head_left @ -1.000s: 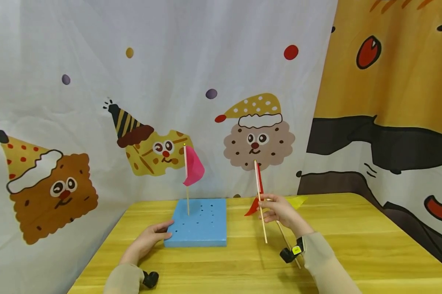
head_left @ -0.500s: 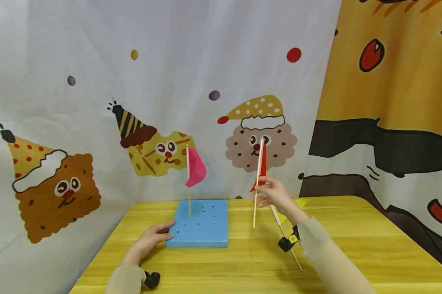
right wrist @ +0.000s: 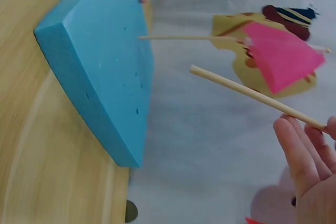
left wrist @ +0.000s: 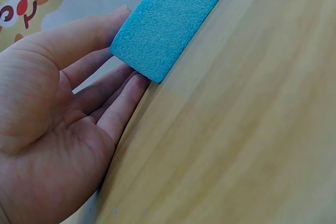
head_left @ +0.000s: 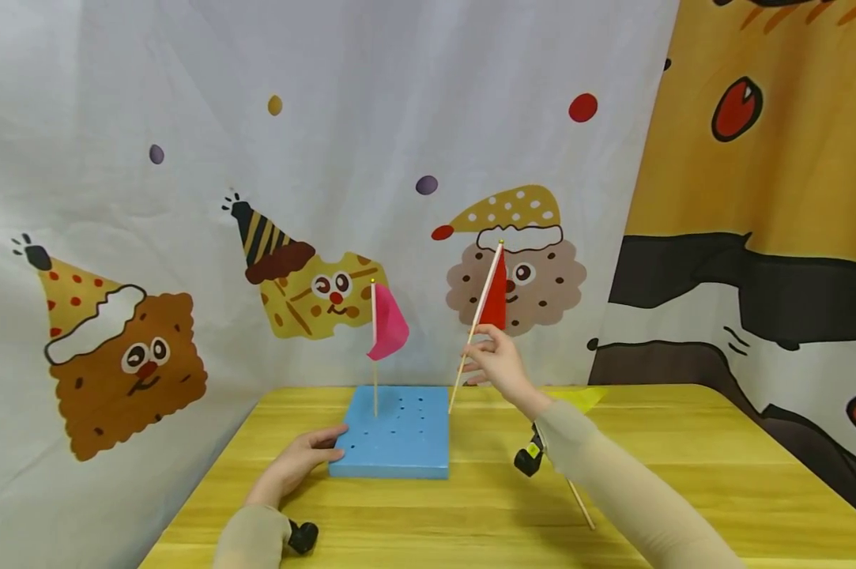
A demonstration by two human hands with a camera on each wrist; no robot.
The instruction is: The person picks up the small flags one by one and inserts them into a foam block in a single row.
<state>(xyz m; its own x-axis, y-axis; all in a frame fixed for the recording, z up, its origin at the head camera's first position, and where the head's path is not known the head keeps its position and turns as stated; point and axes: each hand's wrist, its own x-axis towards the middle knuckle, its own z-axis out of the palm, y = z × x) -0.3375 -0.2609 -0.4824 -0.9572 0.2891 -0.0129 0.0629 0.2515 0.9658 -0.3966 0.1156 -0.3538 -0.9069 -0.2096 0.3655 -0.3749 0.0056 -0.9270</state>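
A blue foam block (head_left: 395,457) with several small holes in its top lies flat on the wooden table. My left hand (head_left: 299,461) touches its left edge; in the left wrist view its fairly straight fingers and thumb meet the block's corner (left wrist: 163,30). My right hand (head_left: 502,365) pinches the thin wooden stick of a red flag (head_left: 495,296), thumb against fingers. That stick is tilted, its bare lower end (right wrist: 197,70) raised close to the block's right side, apart from it in the right wrist view. A pink flag (head_left: 388,322) stands upright in the block.
A yellow flag (head_left: 582,397) lies on the table (head_left: 684,466) beneath my right forearm, its stick partly covered. A white cloth (head_left: 371,103) printed with cartoon biscuits hangs behind the table.
My right hand has lifted the red flag and carried it left toward the block, its top now leaning right. My left hand stays at the block's edge. The view has shifted slightly.
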